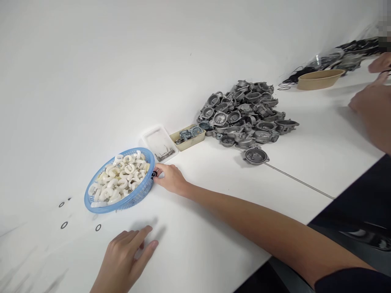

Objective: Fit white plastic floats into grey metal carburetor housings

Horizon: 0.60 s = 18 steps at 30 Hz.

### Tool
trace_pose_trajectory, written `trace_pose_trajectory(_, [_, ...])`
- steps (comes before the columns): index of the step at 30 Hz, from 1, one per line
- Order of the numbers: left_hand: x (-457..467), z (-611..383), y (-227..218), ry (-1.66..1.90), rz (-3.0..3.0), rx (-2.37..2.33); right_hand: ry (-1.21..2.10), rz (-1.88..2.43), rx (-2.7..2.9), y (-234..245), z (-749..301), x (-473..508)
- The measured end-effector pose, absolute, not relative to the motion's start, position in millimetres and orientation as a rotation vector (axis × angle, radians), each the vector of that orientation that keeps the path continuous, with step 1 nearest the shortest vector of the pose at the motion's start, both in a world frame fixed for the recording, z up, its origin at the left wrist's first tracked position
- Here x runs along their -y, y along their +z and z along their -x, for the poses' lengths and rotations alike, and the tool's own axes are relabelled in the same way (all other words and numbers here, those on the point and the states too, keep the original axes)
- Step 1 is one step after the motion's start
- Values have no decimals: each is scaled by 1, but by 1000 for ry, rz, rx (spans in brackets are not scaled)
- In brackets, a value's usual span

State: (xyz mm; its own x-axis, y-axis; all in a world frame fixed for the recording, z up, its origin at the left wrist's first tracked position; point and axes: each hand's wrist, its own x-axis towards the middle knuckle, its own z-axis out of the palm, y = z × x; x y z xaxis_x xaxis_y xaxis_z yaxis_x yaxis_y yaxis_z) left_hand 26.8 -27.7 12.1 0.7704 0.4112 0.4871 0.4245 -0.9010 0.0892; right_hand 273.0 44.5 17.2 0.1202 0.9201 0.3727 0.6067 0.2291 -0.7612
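My right hand (169, 178) reaches across the white table and rests against the right rim of a round blue basket (143, 191) filled with white C-shaped plastic parts (120, 178). Its fingers are curled, pinching a small black ring at the basket's edge. My left hand (126, 254) lies near the table's front, fingers stretched out and apart, holding nothing, just below the basket.
A pile of grey metal castings (244, 114) lies at mid table, one casting (255, 155) apart from it. A clear lid with pins (160, 143) and a beige tray (187, 137) sit behind the basket. Black O-rings (64, 224) lie left. Another person's hands (374, 106) and a tan bowl (319, 78) are far right.
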Motion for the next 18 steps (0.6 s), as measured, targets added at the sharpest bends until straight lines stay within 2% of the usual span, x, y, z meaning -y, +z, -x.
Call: trace_pose_trajectory(18, [29,-27,15,-790,2937,696,447,1477,1590,22,-272,-39])
